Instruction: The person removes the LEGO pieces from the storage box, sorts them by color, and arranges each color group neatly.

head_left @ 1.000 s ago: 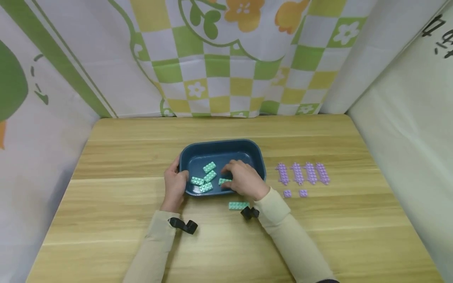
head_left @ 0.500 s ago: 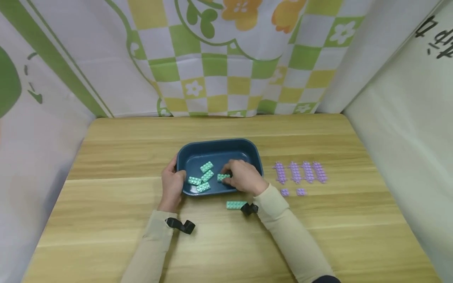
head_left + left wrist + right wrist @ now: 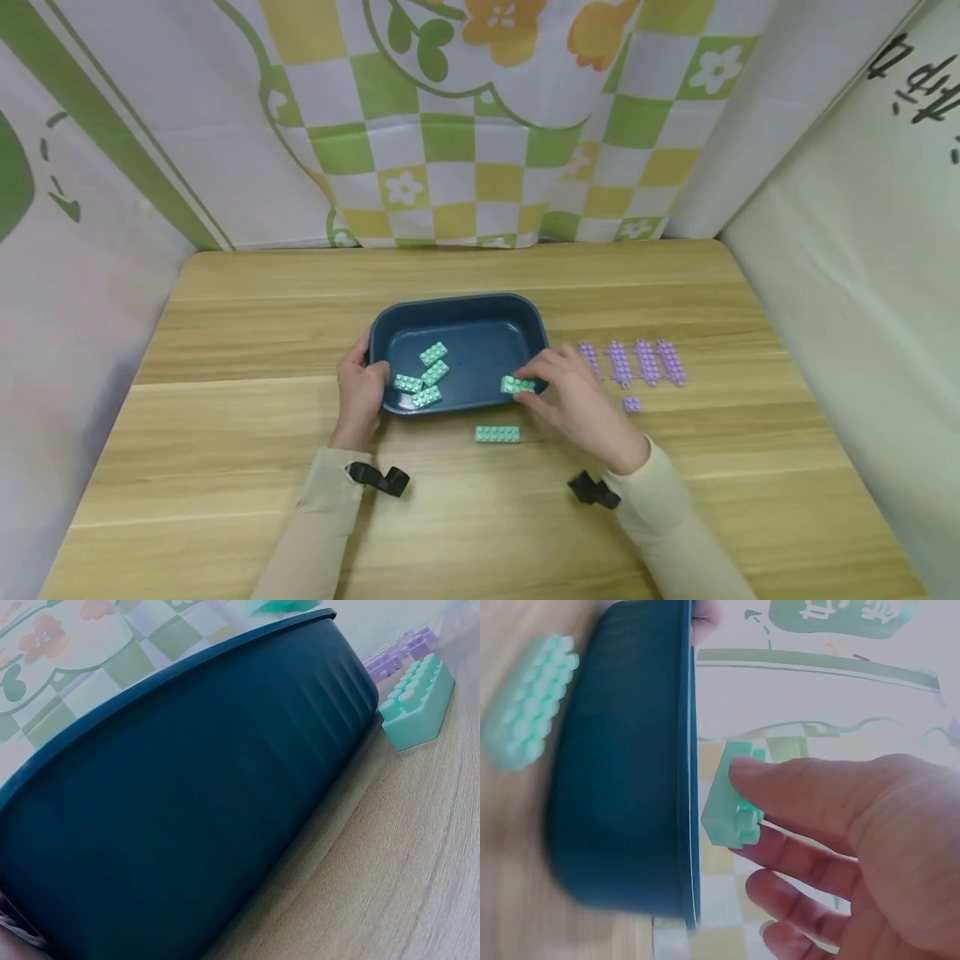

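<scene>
My left hand grips the left end of a dark blue tray, thumb over the rim and fingers along the outside. Between thumb and fingers of my right hand is a mint green toy building brick, raised at the tray's right front corner. The right wrist view shows that brick above rim height, studs toward the palm. Several other mint bricks lie inside the tray at its left. A longer mint brick sits on the table just in front of the tray.
Several purple long plates stand in a row right of the tray, one partly behind my right hand. A small purple brick lies in front of them. The wooden table meets a patterned cloth at the back.
My right hand has lifted the mint brick from the tray floor and carried it right, toward the tray's corner. The left hand stays on the tray's end.
</scene>
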`<state>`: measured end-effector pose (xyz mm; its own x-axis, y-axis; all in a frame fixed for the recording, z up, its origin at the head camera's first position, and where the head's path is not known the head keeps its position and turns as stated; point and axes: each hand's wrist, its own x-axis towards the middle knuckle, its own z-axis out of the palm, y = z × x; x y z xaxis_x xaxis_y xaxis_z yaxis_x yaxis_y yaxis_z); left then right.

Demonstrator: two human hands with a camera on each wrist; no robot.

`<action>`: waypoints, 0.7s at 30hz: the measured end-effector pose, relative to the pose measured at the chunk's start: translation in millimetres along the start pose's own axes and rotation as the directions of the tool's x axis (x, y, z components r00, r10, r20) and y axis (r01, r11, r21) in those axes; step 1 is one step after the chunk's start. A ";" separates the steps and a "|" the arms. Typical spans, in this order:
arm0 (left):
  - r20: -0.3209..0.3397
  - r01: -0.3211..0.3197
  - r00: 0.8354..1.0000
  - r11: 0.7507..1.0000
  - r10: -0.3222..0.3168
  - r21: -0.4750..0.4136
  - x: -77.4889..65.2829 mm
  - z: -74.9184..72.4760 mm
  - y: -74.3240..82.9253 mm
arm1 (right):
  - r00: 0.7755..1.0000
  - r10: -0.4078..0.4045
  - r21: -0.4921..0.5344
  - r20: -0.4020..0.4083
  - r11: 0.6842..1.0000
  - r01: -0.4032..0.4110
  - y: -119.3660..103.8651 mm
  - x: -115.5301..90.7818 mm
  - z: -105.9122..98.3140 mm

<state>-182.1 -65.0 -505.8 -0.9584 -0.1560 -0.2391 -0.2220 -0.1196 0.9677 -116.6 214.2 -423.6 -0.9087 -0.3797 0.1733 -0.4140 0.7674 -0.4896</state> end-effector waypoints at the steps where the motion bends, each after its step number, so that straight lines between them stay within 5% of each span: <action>1: -0.001 -0.001 1.000 1.000 0.001 0.000 0.2 0.1 -0.2 | 1.000 -0.008 -0.028 -0.009 1.000 0.007 0.4 -7.7 -2.2; 9: 0.000 -0.003 1.000 1.000 0.003 0.005 2.8 0.5 -2.2 | 1.000 -0.015 -0.236 0.020 0.972 0.019 12.3 -48.1 7.8; 21: -0.001 0.005 1.000 1.000 -0.005 -0.017 0.1 1.0 0.7 | 0.999 0.003 -0.226 0.048 0.974 0.008 23.6 -55.6 29.5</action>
<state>-182.5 -64.2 -505.0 -0.9571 -0.1560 -0.2443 -0.2239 -0.1374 0.9649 -74.3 238.2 -470.0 -0.9063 -0.4020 0.1302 -0.4226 0.8612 -0.2822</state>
